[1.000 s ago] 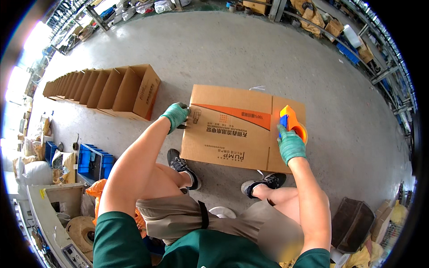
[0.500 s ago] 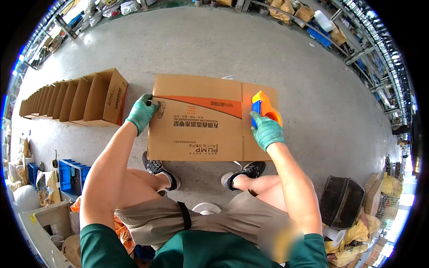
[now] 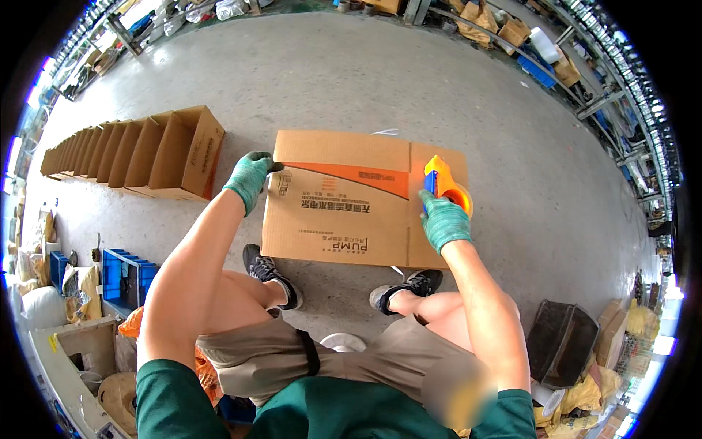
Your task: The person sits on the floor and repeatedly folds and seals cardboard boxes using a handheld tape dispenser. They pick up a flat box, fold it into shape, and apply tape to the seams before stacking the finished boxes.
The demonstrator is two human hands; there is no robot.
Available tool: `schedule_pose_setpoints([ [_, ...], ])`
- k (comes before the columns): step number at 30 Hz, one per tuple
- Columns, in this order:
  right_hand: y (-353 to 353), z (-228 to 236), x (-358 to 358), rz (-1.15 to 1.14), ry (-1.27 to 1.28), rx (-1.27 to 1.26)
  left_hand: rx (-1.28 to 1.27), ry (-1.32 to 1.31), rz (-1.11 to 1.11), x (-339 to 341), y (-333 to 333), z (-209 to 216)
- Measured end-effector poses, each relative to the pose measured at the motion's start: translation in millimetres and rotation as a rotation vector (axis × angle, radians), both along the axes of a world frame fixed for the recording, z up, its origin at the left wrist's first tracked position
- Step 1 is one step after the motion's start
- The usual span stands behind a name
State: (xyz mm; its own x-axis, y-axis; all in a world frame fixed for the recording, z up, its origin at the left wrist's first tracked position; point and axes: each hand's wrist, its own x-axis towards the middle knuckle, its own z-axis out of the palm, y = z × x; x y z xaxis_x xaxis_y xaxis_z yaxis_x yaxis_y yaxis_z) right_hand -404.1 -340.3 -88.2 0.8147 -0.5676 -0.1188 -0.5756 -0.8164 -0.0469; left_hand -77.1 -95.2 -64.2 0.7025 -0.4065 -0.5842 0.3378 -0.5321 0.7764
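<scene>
Left hand (image 3: 248, 179) grip pinching carton (image 3: 344, 201) corner, right hand (image 3: 444, 223) clamped on tape dispenser (image 3: 442, 186); loose hold could skew tape.

Bright, even daylight fills the scene, strongest toward ten o'clock, where the rim blows out into white glare. The concrete floor (image 3: 351, 80) shows only soft, faint shadows. Fisheye distortion bends the edges inside a black surround. A blurred patch sits near five o'clock.

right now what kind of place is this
Probably a warehouse or packing floor: bare concrete floor, a row of open cardboard boxes, and racks of goods along the edge.
</scene>
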Motion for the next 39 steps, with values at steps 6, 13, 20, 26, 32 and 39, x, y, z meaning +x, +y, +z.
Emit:
schedule_pose_setpoints([
  [6,1,1,2,-0.004,0.001,-0.004,-0.163,0.052,0.124,-8,-11,5],
  [13,-2,1,-1,-0.030,0.075,0.021,0.175,0.025,-0.052,15,-3,-35],
  [20,-4,-3,-1,-0.007,0.078,-0.006,0.207,0.002,-0.131,31,0,-62],
  [26,-3,2,3,-0.009,0.121,0.028,0.122,0.037,-0.036,22,4,-34],
  [32,0,1,4,0.002,0.117,0.015,0.094,0.077,0.015,16,4,-25],
  [39,-2,-2,3,-0.004,0.099,0.007,0.012,-0.091,-0.055,-3,-10,-20],
])
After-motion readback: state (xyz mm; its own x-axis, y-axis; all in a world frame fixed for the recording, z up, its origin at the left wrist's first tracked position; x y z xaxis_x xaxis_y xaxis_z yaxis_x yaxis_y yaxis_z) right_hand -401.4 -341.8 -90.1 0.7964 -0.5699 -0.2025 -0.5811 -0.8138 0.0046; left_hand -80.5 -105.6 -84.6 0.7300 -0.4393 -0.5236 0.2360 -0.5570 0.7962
